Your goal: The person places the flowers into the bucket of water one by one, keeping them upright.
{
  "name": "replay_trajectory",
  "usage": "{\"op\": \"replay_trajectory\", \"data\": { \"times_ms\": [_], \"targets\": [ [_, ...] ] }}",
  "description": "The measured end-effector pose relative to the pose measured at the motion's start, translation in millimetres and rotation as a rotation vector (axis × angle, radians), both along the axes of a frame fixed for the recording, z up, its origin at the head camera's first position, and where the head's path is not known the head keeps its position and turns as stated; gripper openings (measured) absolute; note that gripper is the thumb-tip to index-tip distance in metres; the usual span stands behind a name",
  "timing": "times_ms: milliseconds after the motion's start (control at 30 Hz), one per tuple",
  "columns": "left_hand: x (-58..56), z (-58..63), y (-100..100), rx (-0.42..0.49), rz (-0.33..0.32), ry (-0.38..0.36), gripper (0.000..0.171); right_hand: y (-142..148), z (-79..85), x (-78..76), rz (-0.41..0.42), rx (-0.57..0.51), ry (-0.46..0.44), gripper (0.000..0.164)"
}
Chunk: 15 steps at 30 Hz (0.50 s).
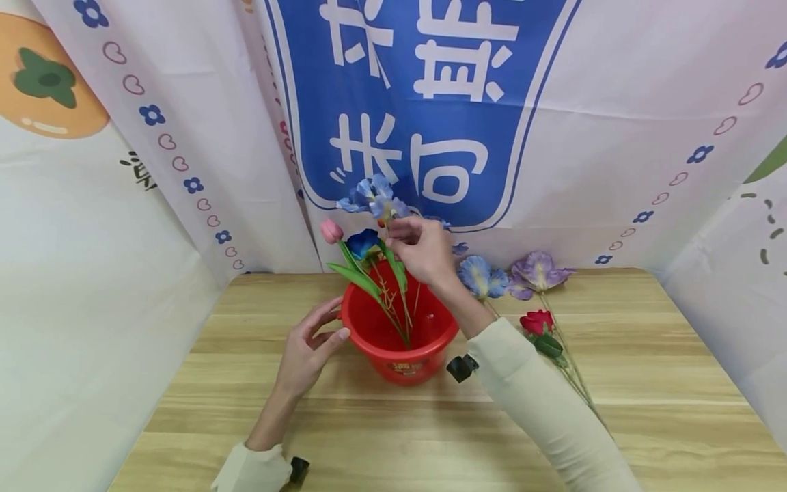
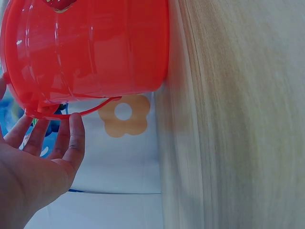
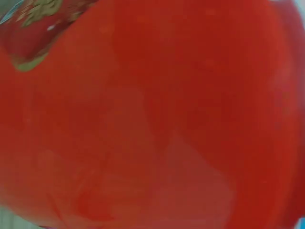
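A red plastic bucket [image 1: 406, 369] stands on the table with several artificial flowers in it. At its left side my left hand [image 1: 307, 352] holds the rim, thumb in front and fingers toward the back; in the left wrist view the fingers [image 2: 62, 140] lie along the thin handle [image 2: 95, 109]. Above the bucket, my right hand [image 1: 424, 253] pinches the stem of a light blue iris [image 1: 371, 195] just below its petals. A pink tulip [image 1: 330, 231] and a dark blue flower [image 1: 363, 242] rise beside it. The bucket's wall [image 3: 143, 119] fills the right wrist view, hiding that hand.
Right of the bucket lie a pale blue iris [image 1: 482, 277], a purple iris [image 1: 540, 271] and a red rose [image 1: 537, 322], long stems toward the front. A printed cloth [image 1: 584, 171] hangs behind the wooden table [image 1: 664, 383].
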State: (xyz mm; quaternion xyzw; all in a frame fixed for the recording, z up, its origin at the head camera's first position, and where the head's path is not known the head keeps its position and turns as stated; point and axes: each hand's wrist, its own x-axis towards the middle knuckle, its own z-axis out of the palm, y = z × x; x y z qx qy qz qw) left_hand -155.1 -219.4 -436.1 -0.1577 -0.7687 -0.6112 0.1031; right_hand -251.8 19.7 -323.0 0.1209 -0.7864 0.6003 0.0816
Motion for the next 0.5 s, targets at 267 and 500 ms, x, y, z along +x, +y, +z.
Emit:
{"op": "replay_trajectory", "data": {
  "times_ms": [267,500],
  "targets": [
    [-0.1,-0.6,1,0.003,-0.004,0.001,0.055,-5,-19.6,-7.3,-0.037,0.146,-0.069,0.023],
    [0.6,-0.7,1,0.004,-0.003,-0.005,0.055,-7,-26.6,-5.6,-0.039,0.176,-0.056,0.022]
  ]
}}
